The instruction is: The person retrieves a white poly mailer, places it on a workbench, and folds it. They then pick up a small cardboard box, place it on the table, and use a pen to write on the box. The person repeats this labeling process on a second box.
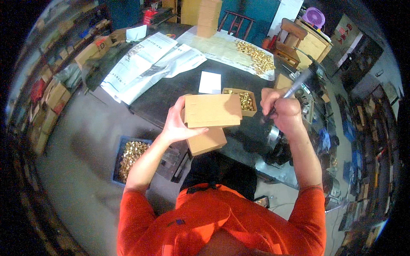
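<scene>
My left hand grips a closed cardboard box by its left end, thumb along the near side. Below it in the picture, a second cardboard box shows partly; whether the two touch I cannot tell. In my right hand, fingers closed, is a grey marker pen, its lower end pointing down and left, apart from the box. Just beyond the held box stands an open cardboard box filled with small brass-coloured fittings, partly covered by it. A white sheet of paper lies behind.
On the dark table newspapers lie at left; brass pieces are spread on paper farther back. A blue bin of brass-coloured parts sits low at left. Machinery stands close at right, a wooden chair beyond.
</scene>
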